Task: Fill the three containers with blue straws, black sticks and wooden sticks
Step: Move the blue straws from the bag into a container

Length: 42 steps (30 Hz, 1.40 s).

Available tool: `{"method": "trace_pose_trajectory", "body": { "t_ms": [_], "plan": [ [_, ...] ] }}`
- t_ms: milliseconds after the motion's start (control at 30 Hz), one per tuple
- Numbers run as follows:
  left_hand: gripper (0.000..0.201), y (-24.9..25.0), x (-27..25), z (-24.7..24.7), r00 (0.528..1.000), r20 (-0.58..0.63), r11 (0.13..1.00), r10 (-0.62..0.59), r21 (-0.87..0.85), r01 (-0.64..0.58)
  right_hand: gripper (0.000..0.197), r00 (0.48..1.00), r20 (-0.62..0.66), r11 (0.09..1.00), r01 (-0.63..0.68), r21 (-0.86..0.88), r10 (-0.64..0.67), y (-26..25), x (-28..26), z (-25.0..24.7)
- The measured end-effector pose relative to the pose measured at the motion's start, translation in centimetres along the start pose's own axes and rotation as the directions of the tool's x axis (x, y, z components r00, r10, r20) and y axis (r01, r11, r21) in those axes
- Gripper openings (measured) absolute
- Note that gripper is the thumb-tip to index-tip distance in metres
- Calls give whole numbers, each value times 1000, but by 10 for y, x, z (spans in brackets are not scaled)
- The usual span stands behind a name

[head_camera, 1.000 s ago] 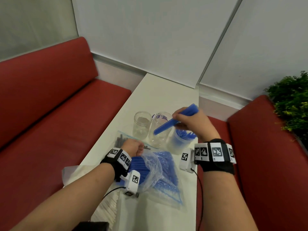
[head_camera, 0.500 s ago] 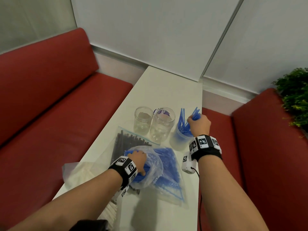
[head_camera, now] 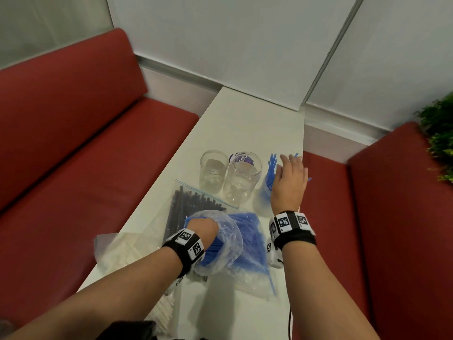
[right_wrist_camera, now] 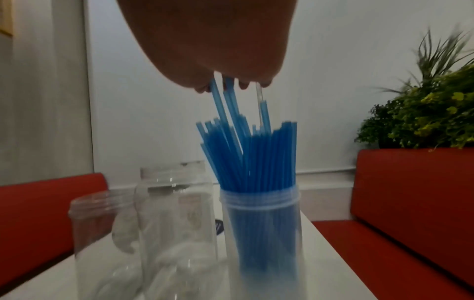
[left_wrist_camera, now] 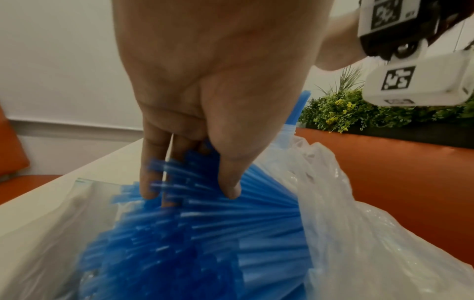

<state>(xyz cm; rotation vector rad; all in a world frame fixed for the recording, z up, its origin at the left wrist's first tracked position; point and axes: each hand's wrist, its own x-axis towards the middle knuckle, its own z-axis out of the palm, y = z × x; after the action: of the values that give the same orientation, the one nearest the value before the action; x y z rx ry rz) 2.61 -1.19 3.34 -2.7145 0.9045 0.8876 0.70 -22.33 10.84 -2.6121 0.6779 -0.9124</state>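
Three containers stand in a row on the white table (head_camera: 245, 123): a clear jar (head_camera: 214, 171) on the left, a clear jar (head_camera: 242, 179) in the middle, and a translucent tub (head_camera: 262, 200) on the right holding upright blue straws (right_wrist_camera: 256, 154). My right hand (head_camera: 290, 165) hovers over that tub with fingers spread, its fingertips (right_wrist_camera: 202, 89) touching the tops of a few straws. My left hand (head_camera: 203, 228) is inside a clear plastic bag (head_camera: 247, 231) and grips a bunch of blue straws (left_wrist_camera: 231, 233) between thumb and fingers. A zip bag of black sticks (head_camera: 188, 204) lies just left of it.
A clear bag of pale wooden sticks (head_camera: 122, 251) lies at the table's near left edge. Red benches (head_camera: 85, 155) run along both sides of the narrow table. A green plant (head_camera: 438, 133) stands behind the right bench. The tub stands near the table's right edge.
My right hand lowered its bundle of blue straws into the right tub and let go, opening above it. My left hand stayed in the straw bag, shifting slightly.
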Motion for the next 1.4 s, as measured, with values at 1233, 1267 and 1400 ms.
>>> {"method": "trace_pose_trajectory", "body": {
  "t_ms": [1233, 1267, 1400],
  "plan": [
    [39, -30, -117, -166, 806, -590, 236, 57, -776, -585, 36, 741, 671, 608, -522, 599, -25, -87, -86, 10],
    [30, -32, -111, -164, 812, -575, 47, -95, -818, -574, 37, 772, 636, 575, -515, 636, -11, -92, -75, 0],
    [20, -40, -84, -131, 954, -181, -278, -240, -929, -246, 36, 871, 492, 308, -466, 829, -8, -120, -32, -47]
  ]
}}
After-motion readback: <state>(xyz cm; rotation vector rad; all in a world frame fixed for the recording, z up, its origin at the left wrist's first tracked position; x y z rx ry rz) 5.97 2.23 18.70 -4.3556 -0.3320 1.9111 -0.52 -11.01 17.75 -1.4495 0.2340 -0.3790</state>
